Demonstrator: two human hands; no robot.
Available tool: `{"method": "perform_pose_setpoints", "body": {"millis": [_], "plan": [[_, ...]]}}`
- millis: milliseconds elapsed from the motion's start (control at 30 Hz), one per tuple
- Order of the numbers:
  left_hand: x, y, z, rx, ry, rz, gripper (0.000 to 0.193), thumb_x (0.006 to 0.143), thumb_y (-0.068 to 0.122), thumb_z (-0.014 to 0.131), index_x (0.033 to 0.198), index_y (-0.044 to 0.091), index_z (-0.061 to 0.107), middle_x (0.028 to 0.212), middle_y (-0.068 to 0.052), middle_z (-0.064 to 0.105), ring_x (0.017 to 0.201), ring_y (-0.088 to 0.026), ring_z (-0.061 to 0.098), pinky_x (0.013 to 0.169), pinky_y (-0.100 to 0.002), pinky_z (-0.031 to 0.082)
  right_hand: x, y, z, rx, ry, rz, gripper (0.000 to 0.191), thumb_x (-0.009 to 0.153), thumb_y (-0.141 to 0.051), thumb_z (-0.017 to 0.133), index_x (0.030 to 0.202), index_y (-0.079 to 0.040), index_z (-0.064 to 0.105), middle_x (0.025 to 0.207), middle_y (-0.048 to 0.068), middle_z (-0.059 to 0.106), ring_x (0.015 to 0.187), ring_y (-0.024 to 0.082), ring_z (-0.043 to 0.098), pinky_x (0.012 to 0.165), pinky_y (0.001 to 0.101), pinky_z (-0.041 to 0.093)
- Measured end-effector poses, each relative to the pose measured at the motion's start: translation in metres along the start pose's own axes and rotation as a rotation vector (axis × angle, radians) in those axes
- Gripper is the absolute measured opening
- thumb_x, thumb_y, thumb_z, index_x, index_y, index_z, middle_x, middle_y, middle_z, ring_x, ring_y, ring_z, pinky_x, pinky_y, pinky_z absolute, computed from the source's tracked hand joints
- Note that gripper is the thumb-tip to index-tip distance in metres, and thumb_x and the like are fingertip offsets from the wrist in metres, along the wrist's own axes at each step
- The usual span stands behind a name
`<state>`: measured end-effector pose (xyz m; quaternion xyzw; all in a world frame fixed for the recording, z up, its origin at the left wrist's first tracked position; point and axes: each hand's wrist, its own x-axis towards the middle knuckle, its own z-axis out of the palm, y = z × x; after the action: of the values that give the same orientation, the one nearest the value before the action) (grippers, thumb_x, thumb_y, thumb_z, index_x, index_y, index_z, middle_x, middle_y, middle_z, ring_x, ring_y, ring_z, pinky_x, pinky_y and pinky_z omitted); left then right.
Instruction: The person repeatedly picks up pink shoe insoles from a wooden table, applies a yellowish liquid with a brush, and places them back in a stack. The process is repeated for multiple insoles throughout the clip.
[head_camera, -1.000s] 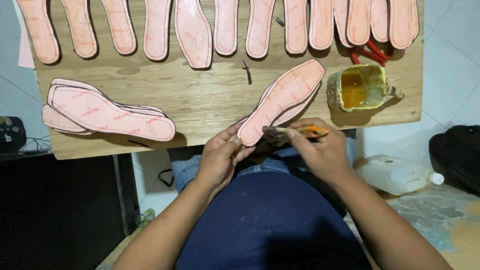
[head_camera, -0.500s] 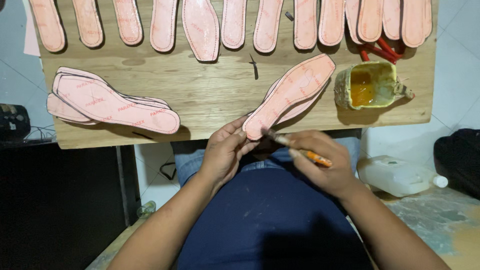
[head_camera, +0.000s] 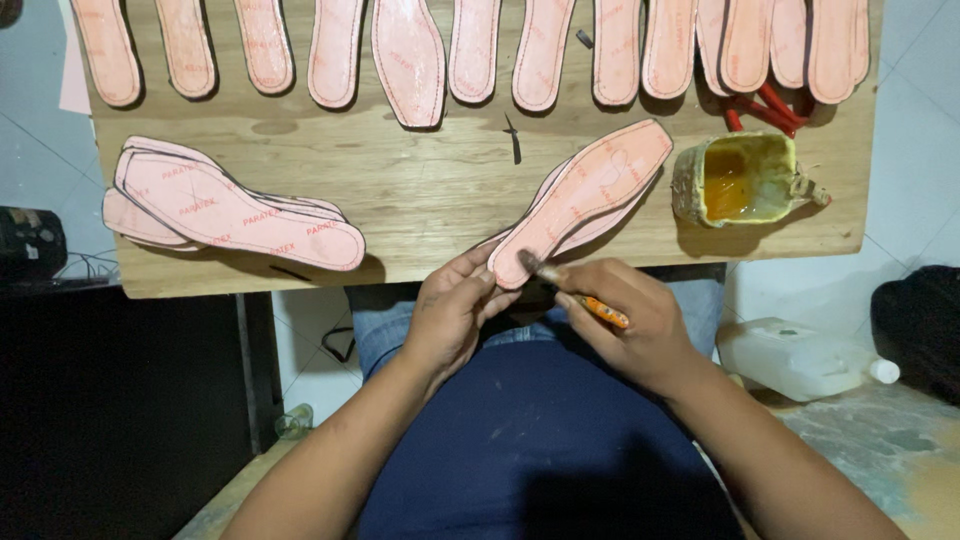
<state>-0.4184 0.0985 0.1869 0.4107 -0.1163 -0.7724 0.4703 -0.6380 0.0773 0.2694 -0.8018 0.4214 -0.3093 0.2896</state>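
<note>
Right hand (head_camera: 630, 320) grips brush (head_camera: 575, 295).

Your wooden desk (head_camera: 420, 190) spans the upper frame, grain running left to right. Pale tiled floor (head_camera: 915, 140) shows at the right edge and under the desk. Lower left of the frame is dark, unlit. A paint-stained surface (head_camera: 880, 450) sits lower right. Light is even, from above.

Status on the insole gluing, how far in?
Done, seemingly: a row of insoles lies along the board's far edge. In hand: left hand steadies an insole, right hand holds a brush at its heel. Left: a stack waits; the glue pot holds glue.
</note>
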Motion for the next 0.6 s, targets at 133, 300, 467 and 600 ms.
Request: {"method": "perform_pose_setpoints", "body": {"millis": [133,300,467,600], "plan": [[0.0,0.002,0.003,0.01,-0.021,0.033,0.045,0.099,0.004,0.052,0.144,-0.003,0.053,0.126,-0.012,0.069,0.111,-0.018,0.067,0.096,-0.035,0.056,0.008,0.025,-0.006,-0.137,0.077,0.055,0.017,0.091,-0.008,0.078,0.106,-0.002,0.071,0.1,0.014,0.072,0.086,0.028,0.073,0.077,0.0363,0.057],[-0.003,0.005,0.004,0.035,-0.007,0.026,0.045,0.099,0.004,0.051,0.143,-0.003,0.053,0.127,-0.012,0.069,0.112,-0.018,0.067,0.097,-0.035,0.056,0.039,0.063,-0.041,-0.295,0.263,0.074,0.011,0.102,-0.008,0.077,0.109,-0.002,0.071,0.105,0.014,0.072,0.093,0.028,0.073,0.082,0.0371,0.057],[-0.005,0.007,0.005,0.039,0.026,0.0,0.045,0.097,0.002,0.049,0.142,-0.003,0.053,0.128,-0.014,0.068,0.113,-0.019,0.068,0.097,-0.036,0.056,0.03,0.045,-0.019,-0.306,0.232,-0.091,0.016,0.097,-0.007,0.077,0.11,-0.003,0.069,0.103,0.015,0.072,0.092,0.029,0.072,0.083,0.0375,0.057],[-0.003,0.007,0.005,0.027,0.021,0.014,0.046,0.097,0.0,0.048,0.142,-0.005,0.052,0.13,-0.014,0.068,0.114,-0.02,0.067,0.097,-0.036,0.056,0.027,0.048,-0.005,0.159,0.215,0.42,0.013,0.096,-0.012,0.074,0.106,-0.006,0.07,0.094,0.013,0.074,0.082,0.025,0.072,0.073,0.0335,0.057]]}}
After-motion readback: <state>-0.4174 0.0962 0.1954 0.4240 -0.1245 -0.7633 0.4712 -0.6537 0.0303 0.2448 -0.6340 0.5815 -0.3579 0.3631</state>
